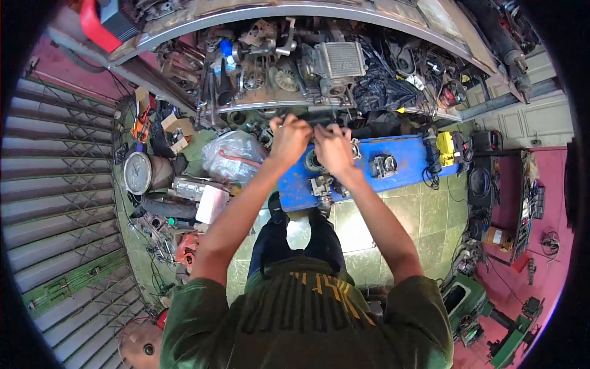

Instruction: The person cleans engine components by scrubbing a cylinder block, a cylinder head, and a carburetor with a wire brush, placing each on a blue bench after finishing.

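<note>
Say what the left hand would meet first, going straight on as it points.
Ahead of the left hand, the front edge of the lower shelf would probably come first; depth is unclear, so the hand might pass beneath it.

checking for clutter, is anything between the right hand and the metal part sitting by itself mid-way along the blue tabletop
Yes: a pale metal piece shows right beside the right hand, on the side toward that metal part. Past it, only bare blue tabletop shows between them.
</note>
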A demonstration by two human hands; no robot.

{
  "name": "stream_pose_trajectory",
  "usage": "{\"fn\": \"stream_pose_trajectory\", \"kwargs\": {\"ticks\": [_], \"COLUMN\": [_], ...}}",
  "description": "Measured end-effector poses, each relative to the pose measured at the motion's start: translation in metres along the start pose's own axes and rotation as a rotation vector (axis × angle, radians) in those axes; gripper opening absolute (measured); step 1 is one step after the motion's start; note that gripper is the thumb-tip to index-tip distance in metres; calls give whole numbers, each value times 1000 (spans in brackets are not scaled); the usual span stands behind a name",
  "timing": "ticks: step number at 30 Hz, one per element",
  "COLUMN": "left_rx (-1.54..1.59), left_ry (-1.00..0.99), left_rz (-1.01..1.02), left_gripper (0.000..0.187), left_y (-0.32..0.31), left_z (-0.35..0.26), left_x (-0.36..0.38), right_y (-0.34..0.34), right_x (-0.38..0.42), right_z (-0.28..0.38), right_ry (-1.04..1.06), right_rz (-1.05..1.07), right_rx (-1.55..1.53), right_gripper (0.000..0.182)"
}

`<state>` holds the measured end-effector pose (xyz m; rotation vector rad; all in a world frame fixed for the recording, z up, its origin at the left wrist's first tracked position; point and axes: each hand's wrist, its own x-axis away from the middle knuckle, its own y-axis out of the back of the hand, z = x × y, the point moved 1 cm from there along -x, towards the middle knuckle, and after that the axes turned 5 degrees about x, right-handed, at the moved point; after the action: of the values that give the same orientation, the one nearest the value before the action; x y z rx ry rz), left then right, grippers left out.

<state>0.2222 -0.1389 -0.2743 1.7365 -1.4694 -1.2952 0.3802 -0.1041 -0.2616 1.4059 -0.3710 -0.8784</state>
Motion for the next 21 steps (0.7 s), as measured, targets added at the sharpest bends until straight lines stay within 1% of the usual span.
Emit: {"fn": "stream_pose_trajectory", "kwargs": {"ticks": [1,2,4,6,8,9,11,12,14,16,18,19,20,21], "left_rx": [25,30,-14,40,-83,-67,-96,-131,-90,-52,151,100,102,118], "left_ry": [48,50,90,129,94,77,61,42,42,42,-9,-83,-119,-139], "left_rz": [78,90,186,241,412,392,436,462,455,444,280,219,193,192], "left_gripper": [11,11,11,7,8,10,11,12,12,12,17,23,27,27], "left_y": [-22,-42,-78,-107,-130,-142,-164,-170,-179,-183,-185,-187,-189,-193], "left_z": [0,0,-1,2,6,8,11,10,8,2,-11,-22,-35,-49], "left_x": [10,17,38,52,64,70,81,85,90,88,77,68,59,48], "right_y": [-26,-39,-75,-105,-129,-139,-160,-167,-178,-167,-155,-141,-127,-112], "right_x": [17,31,54,72,81,89,97,101,108,113,120,126,131,133], "right_z": [-10,-13,-25,-30,-37,-37,-34,-34,-36,-40,-53,-61,-71,-84], "right_ry": [-23,-54,-156,-175,-193,-221,-301,-309,-332,-326,-407,-390,-402,-417], "right_rz": [17,81,307,315,316,336,355,368,473,449,246,137,144,114], "right_rx": [10,62,101,142,188,182,183,179,194,206,56,95,95,89], "right_gripper": [32,29,24,21,19,18,19,19,18,17,22,32,32,36]}}
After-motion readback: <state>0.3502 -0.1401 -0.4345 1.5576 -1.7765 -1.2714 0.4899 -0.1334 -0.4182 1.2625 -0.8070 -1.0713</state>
